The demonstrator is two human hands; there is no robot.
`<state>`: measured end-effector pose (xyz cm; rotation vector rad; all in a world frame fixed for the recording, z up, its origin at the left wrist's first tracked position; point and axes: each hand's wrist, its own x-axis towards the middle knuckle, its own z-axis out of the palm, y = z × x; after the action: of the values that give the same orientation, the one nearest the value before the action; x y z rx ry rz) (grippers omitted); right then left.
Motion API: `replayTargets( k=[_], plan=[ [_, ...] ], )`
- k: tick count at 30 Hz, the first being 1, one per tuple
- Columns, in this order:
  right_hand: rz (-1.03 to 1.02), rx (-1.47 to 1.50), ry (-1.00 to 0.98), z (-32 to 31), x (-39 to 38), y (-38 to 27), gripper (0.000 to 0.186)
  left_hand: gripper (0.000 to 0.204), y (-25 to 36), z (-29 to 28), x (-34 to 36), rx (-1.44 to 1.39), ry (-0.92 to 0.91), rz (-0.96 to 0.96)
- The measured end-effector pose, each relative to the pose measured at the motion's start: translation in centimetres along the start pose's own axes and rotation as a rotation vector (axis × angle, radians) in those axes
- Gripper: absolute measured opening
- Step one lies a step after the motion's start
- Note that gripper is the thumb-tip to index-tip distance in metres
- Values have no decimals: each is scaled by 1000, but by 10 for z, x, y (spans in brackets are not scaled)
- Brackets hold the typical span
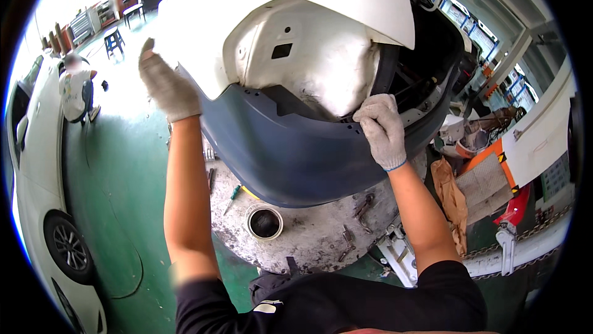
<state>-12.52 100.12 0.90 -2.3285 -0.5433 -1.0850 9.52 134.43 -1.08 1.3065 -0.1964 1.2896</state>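
Note:
A dark blue-grey car bumper [290,155] curves across the middle, set against a white car body [204,37] with an open wheel-arch or lamp recess. My right hand [382,130], in a pale knit glove, is closed over the bumper's upper edge beside the dark opening. My left hand [168,84], gloved alike, is raised at the bumper's left end with its fingers stretched upward. Its palm side is turned away, so whether it touches the panel is hidden. Two small rows of holes show along the bumper's top edge.
Below the bumper is a stained round table [302,235] with an open can [264,222], a screwdriver [232,198] and metal parts [348,241]. A white car [43,179] and a crouching person [77,90] are at left. A chain [531,235] and brown paper [450,201] lie right.

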Motion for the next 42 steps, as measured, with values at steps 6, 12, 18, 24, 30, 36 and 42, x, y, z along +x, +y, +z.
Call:
replayTargets(
  k=[6, 12, 18, 24, 30, 36, 42],
  plan=[
    [53, 83, -31, 1, 1, 2, 6, 53, -7, 48, -20, 126, 11, 77],
    [48, 100, -46, -7, 2, 7, 11, 54, 13, 53, -32, -111, -13, -51],
    [79, 154, -61, -12, 5, 4, 16, 63, 7, 22, -24, -37, -63, -65],
    [87, 145, -126, -15, 6, 1, 15, 67, 16, 42, -25, -153, 25, -201],
    [35, 164, -47, -10, 3, 10, 15, 63, 8, 45, -35, 39, -202, -132],
    [72, 122, -143, -16, 0, 11, 16, 54, 65, 25, -81, -13, -288, -246],
    [26, 145, -43, -14, -6, 19, 20, 32, 129, -3, -103, 124, -833, 551]
  ],
)
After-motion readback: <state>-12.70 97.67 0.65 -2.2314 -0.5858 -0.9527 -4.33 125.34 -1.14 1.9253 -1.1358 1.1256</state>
